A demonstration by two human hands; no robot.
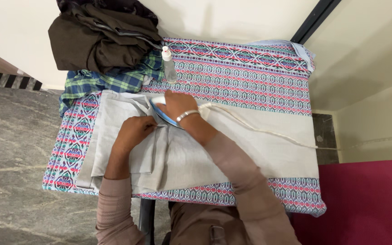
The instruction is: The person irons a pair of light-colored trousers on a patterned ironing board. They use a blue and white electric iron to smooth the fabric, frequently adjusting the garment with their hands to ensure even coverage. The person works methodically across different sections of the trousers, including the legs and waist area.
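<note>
My right hand (176, 105) has a closed grip on the handle of a blue-and-white iron (161, 112), which sits just above the middle of the frame on a pale grey garment (232, 149). A silver bracelet (187, 114) circles that wrist. My left hand (133, 131) lies just left of the iron with its fingers curled, pinching a fold of the grey cloth and pressing it flat; its grip is closed on the fabric. The garment is spread across the centre of the tabletop (250, 72), which is covered in a patterned sheet of pink, teal and white. The iron's pale cord (268, 131) runs from behind my right hand toward the right edge of the frame, lying over the grey cloth. In the upper left a small clear spray bottle (169, 65) with a white cap stands beside a green checked shirt (110, 81), and a heap of dark brown clothes (100, 38) lies on top of that shirt.
</note>
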